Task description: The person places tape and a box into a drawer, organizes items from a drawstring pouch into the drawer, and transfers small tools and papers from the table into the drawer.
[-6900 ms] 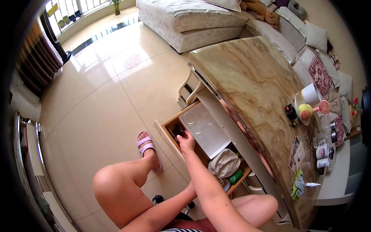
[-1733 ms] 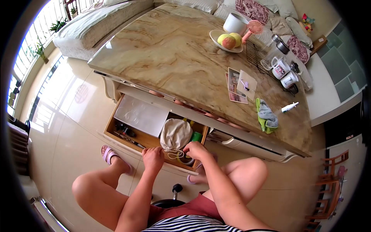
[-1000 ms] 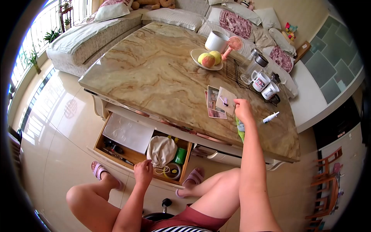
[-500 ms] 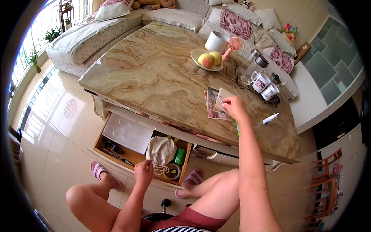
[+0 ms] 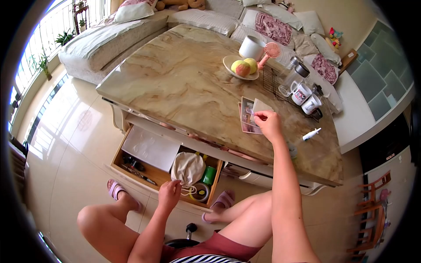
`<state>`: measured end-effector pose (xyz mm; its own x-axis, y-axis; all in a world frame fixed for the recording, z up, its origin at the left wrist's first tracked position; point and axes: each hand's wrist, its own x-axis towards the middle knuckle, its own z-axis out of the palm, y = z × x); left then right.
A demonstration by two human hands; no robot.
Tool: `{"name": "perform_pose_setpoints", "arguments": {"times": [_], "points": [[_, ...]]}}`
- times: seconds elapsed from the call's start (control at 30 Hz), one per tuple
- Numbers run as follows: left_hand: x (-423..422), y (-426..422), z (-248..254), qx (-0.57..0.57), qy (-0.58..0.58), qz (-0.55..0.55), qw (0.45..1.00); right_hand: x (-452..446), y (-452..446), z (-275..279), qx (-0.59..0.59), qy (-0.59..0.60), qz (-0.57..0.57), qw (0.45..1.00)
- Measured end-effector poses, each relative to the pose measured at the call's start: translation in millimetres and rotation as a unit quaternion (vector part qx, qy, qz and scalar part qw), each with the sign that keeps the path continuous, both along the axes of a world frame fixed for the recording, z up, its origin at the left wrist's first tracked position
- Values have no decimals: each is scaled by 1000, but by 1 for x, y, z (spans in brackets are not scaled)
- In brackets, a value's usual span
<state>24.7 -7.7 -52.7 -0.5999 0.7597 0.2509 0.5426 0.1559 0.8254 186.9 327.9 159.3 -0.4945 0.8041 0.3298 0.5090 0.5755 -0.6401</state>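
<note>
My right hand (image 5: 268, 124) is over the photos and cards (image 5: 248, 115) on the marble table (image 5: 175, 83). Its fingertips are pinched on a small purple item (image 5: 251, 112). My left hand (image 5: 170, 193), fingers closed, is at the front edge of the open drawer (image 5: 151, 180), beside the cord of a cream cloth pouch (image 5: 187, 168); what it grips, if anything, is hidden. The drawer also holds a white box (image 5: 151, 149), a green roll (image 5: 209, 175), a tape roll (image 5: 201, 192) and dark small items (image 5: 133, 164).
On the table stand a plate of fruit (image 5: 242, 68), a white pot (image 5: 251, 47), a pink fan (image 5: 271, 51), a wire rack (image 5: 272, 82), mugs (image 5: 301, 94) and a small white bottle (image 5: 312, 134). Behind is a sofa (image 5: 206, 26).
My right hand has gone from the drawer to the cards and picked up the small purple item. My left hand has stayed by the drawer's front edge. The view has shifted slightly.
</note>
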Motion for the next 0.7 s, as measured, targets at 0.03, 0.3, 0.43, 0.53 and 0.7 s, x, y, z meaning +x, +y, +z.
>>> {"name": "perform_pose_setpoints", "arguments": {"times": [0.03, 0.3, 0.43, 0.53, 0.7], "points": [[0, 0, 1, -1, 5, 6, 1000, -2, -13, 2, -9, -3, 4, 1000], [-6, 1, -11, -28, 22, 65, 997, -23, -144, -45, -192, 72, 202, 958], [-12, 0, -14, -80, -13, 86, 993, -26, -175, -127, -252, -74, 184, 947], [-11, 0, -13, -86, -37, 100, 991, -20, -178, -186, -229, -222, 175, 931], [-11, -2, -12, -80, -43, 105, 990, -16, -192, -236, -200, -312, 187, 910]]}}
